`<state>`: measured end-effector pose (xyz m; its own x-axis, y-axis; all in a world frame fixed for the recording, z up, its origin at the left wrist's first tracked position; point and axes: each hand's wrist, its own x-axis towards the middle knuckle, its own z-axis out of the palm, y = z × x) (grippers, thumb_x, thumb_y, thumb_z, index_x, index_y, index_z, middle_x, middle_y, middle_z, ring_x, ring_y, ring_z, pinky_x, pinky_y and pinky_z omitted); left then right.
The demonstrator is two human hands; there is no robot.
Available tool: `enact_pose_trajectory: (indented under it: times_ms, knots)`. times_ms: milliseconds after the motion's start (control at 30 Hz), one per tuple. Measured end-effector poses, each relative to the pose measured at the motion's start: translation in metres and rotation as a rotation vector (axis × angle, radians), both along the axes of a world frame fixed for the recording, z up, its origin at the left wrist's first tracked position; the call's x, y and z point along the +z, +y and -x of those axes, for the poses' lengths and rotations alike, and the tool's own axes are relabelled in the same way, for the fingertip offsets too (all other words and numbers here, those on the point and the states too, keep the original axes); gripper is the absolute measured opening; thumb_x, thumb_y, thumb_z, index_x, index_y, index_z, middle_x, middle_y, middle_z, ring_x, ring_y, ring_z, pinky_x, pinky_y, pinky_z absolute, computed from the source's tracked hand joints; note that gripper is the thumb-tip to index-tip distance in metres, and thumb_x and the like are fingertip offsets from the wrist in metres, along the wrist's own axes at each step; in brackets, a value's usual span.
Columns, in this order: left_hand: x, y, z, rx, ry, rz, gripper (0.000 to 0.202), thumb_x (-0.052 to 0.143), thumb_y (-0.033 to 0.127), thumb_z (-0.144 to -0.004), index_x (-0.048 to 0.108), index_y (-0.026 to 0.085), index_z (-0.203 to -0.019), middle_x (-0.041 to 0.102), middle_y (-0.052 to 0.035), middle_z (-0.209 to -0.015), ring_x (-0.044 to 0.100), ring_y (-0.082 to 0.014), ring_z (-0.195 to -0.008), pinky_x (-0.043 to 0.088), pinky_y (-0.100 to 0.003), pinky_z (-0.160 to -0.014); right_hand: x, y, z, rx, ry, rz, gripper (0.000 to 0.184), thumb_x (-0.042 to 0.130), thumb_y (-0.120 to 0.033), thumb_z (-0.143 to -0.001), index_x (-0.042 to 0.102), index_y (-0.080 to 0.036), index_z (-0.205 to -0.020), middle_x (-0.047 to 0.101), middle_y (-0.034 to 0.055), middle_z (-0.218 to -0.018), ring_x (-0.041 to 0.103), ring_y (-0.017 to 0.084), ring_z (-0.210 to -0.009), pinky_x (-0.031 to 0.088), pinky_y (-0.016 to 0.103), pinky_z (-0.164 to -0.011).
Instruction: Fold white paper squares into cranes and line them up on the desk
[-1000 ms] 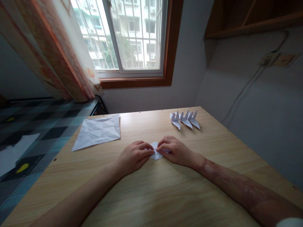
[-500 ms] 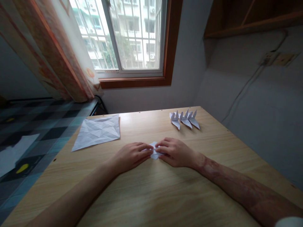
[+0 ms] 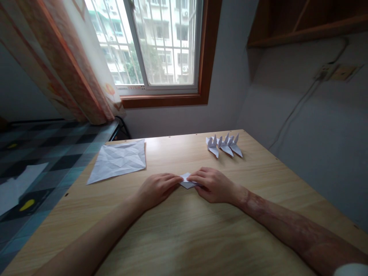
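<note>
A small piece of folded white paper [image 3: 188,184] is held between my two hands over the middle of the wooden table. My left hand [image 3: 159,188] pinches its left corner, fingers pressed together. From the other side my right hand [image 3: 211,184] grips the right part, with fingertips on top and the thumb low at the near edge. The paper's near face tilts toward me, and its side corners are hidden under my fingers.
Three folded paper cranes [image 3: 225,145] stand at the table's far right. A creased white sheet [image 3: 120,161] lies at the far left of the wooden table [image 3: 184,237]. Beyond the left edge is a checked bed cover [image 3: 66,161] with white paper [image 3: 21,184] on it.
The folded paper was lying flatter as a diamond; now its near part is lifted and tilted, and it looks narrower. My left fingers have drawn closer together, while my right hand has hardly moved.
</note>
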<state>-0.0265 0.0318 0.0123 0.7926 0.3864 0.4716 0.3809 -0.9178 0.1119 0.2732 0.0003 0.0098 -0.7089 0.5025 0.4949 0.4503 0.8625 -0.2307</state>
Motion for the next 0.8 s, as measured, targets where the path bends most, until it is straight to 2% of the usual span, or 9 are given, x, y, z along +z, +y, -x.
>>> enact_pose_trajectory:
  times_ms: [133,267,367,433,633,733,800]
  knots:
    - [0.002,-0.002,0.000,0.057,-0.097,0.091,0.024,0.059,0.022,-0.111,0.076,0.021,-0.128,0.087,-0.0074,-0.116,0.084,-0.0205,-0.096,0.065,-0.026,-0.082,-0.003,0.002,0.000,0.004,0.038,-0.018,0.039,0.069,-0.026,-0.106,0.063,-0.021,-0.145,0.080,0.0117,-0.125,0.073,0.030,-0.108,0.059,0.044,-0.096]
    - [0.008,-0.007,-0.005,0.082,-0.218,0.323,0.021,0.062,0.026,-0.110,0.080,0.021,-0.120,0.087,-0.0054,-0.108,0.083,-0.0178,-0.091,0.062,-0.023,-0.079,-0.004,0.004,0.000,-0.006,0.106,0.005,0.024,0.064,-0.024,-0.111,0.070,-0.021,-0.134,0.082,0.0096,-0.112,0.073,0.027,-0.100,0.058,0.041,-0.090]
    - [0.013,-0.012,-0.010,0.088,-0.291,0.553,0.025,0.060,0.031,-0.111,0.081,0.019,-0.116,0.087,-0.0049,-0.101,0.081,-0.0168,-0.085,0.062,-0.022,-0.074,-0.004,0.006,-0.002,-0.035,0.250,0.105,0.013,0.067,-0.023,-0.109,0.076,-0.022,-0.118,0.081,0.0077,-0.099,0.071,0.024,-0.092,0.057,0.037,-0.084]
    - [0.014,-0.015,-0.013,0.098,-0.313,0.637,0.029,0.059,0.034,-0.111,0.082,0.018,-0.114,0.086,-0.0045,-0.098,0.079,-0.0165,-0.082,0.061,-0.022,-0.073,-0.004,0.007,-0.002,-0.042,0.327,0.197,0.011,0.068,-0.024,-0.108,0.078,-0.021,-0.113,0.079,0.0071,-0.095,0.071,0.023,-0.089,0.056,0.034,-0.081]
    - [0.012,-0.016,-0.016,0.133,-0.317,0.621,0.026,0.081,0.035,-0.095,0.084,0.019,-0.115,0.086,-0.0042,-0.101,0.078,-0.0190,-0.086,0.060,-0.025,-0.076,-0.009,0.009,-0.003,-0.090,0.402,0.426,0.015,0.072,-0.031,-0.107,0.080,-0.021,-0.116,0.082,0.0063,-0.102,0.074,0.022,-0.091,0.055,0.032,-0.082]
    - [0.006,-0.010,-0.015,0.184,-0.334,0.646,0.022,0.075,0.034,-0.099,0.085,0.020,-0.112,0.086,-0.0051,-0.101,0.078,-0.0199,-0.088,0.061,-0.027,-0.079,-0.009,0.011,-0.003,-0.117,0.397,0.527,0.014,0.071,-0.032,-0.107,0.079,-0.021,-0.114,0.083,0.0028,-0.097,0.074,0.020,-0.085,0.053,0.031,-0.080]
    - [0.004,-0.005,-0.014,0.180,-0.269,0.621,0.022,0.074,0.034,-0.100,0.085,0.022,-0.114,0.084,-0.0063,-0.105,0.078,-0.0212,-0.092,0.062,-0.030,-0.083,-0.009,0.013,-0.002,-0.143,0.327,0.509,0.014,0.069,-0.031,-0.108,0.078,-0.021,-0.104,0.081,0.0018,-0.091,0.071,0.020,-0.082,0.051,0.031,-0.080]
